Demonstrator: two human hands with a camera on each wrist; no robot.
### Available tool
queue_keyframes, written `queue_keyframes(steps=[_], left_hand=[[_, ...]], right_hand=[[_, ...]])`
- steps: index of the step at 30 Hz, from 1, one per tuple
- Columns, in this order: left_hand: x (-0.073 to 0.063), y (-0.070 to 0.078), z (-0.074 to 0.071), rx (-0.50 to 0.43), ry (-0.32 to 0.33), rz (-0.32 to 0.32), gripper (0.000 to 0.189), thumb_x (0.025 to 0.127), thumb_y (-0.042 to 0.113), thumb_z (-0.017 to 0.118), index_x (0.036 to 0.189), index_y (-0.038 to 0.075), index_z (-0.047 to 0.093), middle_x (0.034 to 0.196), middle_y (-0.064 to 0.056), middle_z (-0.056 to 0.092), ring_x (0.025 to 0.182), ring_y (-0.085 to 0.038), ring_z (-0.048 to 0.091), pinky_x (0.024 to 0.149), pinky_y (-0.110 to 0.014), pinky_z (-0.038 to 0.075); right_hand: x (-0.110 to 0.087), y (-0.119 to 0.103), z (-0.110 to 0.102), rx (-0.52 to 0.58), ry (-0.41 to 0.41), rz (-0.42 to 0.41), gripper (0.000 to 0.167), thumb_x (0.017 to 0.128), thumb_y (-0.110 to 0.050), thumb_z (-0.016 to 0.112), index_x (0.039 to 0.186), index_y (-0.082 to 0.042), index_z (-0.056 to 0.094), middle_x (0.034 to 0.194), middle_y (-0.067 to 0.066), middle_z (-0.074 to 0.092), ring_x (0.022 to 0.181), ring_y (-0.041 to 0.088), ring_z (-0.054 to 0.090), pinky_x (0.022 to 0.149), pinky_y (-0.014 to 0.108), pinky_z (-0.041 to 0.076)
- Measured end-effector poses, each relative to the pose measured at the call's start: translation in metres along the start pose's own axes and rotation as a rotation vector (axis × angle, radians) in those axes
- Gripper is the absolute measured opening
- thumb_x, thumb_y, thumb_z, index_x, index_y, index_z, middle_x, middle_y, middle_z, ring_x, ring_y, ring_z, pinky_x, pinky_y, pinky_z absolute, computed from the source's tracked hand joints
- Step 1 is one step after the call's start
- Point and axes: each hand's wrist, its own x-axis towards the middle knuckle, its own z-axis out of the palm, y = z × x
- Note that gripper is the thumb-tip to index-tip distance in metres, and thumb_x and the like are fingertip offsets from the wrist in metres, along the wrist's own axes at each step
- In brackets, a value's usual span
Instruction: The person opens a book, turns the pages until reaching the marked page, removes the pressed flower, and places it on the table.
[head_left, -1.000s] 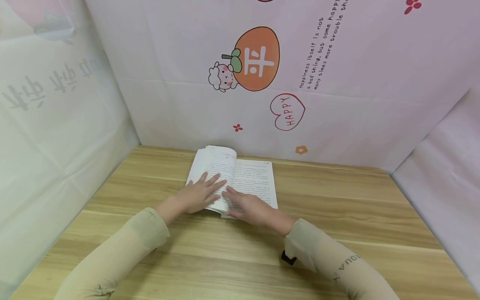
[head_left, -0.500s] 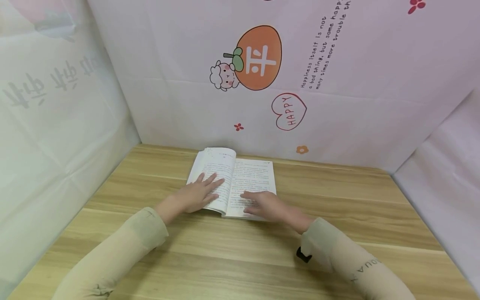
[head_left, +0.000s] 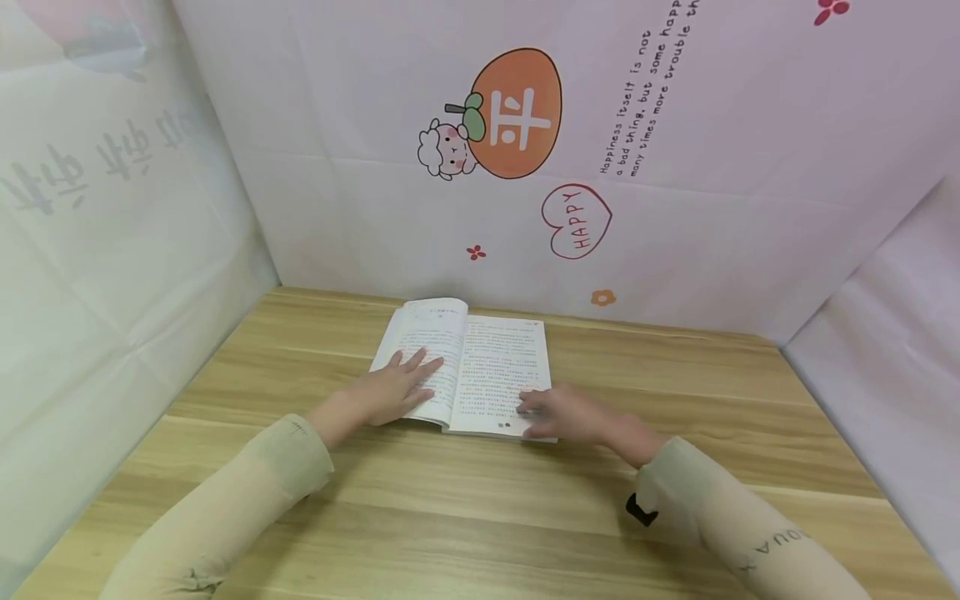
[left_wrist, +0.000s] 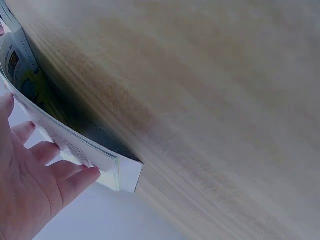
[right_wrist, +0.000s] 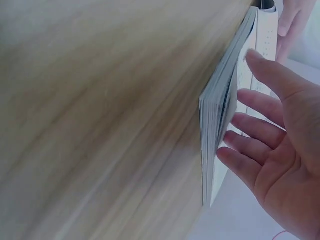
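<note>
An open book (head_left: 498, 358) with printed pages lies on the wooden table, near the back wall. My left hand (head_left: 390, 390) rests on its left page with the fingers spread. In the left wrist view, the left part of the book (left_wrist: 107, 162) bows up off the wood under those fingers, showing a dark gap beneath. At the lower right corner of the right page is my right hand (head_left: 573, 414), slightly blurred. The right wrist view shows its fingers loosely bent, fingertips right at the page edge beside the book's thick page block (right_wrist: 225, 75), the thumb apart from them.
The wooden table (head_left: 480, 517) runs up to a white printed cloth wall (head_left: 360, 217) right behind the book. More cloth walls stand at the left (head_left: 135, 250) and right (head_left: 892, 333). A black strap piece (head_left: 641, 509) hangs below the right sleeve cuff.
My right hand has slid rightward across the right page, from the book's middle fold to its outer edge, uncovering the print. The left hand has stayed nearly in place on the left page.
</note>
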Motion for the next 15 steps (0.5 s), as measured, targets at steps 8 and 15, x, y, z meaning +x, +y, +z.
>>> queue_keyframes(steps=[8,15], left_hand=[[-0.001,-0.005,0.002,-0.003,-0.009,-0.019,0.063,0.112,0.042,0.039,0.165,0.014,0.022,0.167,-0.025,0.014,0.145,-0.062,0.014,0.114,-0.068,0.024],[-0.002,-0.004,0.000,-0.008,-0.022,-0.026,0.063,0.111,0.042,0.040,0.165,0.013,0.022,0.167,-0.025,0.015,0.145,-0.061,0.016,0.113,-0.069,0.026]], right_hand=[[-0.007,0.001,-0.008,0.030,-0.050,0.049,0.049,0.084,-0.027,0.087,0.125,-0.004,0.073,0.143,0.020,0.057,0.105,0.023,0.066,0.073,0.028,0.050],[-0.009,0.004,-0.012,0.050,-0.070,0.059,0.049,0.084,-0.022,0.087,0.125,-0.001,0.072,0.141,0.020,0.058,0.056,0.005,0.026,0.052,0.022,0.030]])
